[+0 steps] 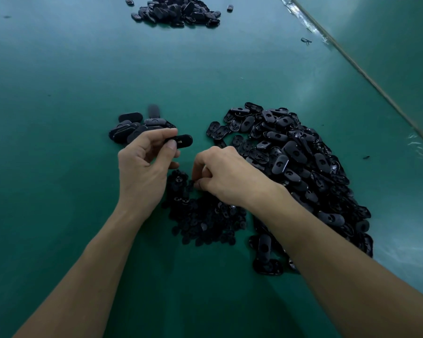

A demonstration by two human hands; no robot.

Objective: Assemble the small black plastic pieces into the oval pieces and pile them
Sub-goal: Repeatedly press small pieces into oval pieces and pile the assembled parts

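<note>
Broadly, a green table (83, 69) is seen, and the large heap of oval pieces (298, 162) on it is taken as the landmark. Far beyond that heap, at the top of the view, a second dark pile (178, 9) is seen. Against the heap's near left side, a lower spread of small black pieces (205, 220) is laid out. Left of the heap's far end, across a strip of bare green, a little stack (134, 128) of ovals is gathered, judged to be finished ones. Between that stack and the heap the left hand (142, 167) is raised, and one oval piece (182, 140) is pinched by its end between thumb and forefinger. The right hand (227, 176) is lowered over the spread, fingers curled with tips among the small parts; whether one is caught cannot be told. The parts are judged light, stiff and smooth, so slipping is likely. The oval is best held by its rim and the small part by its edges, so that the seat is left uncovered.
</note>
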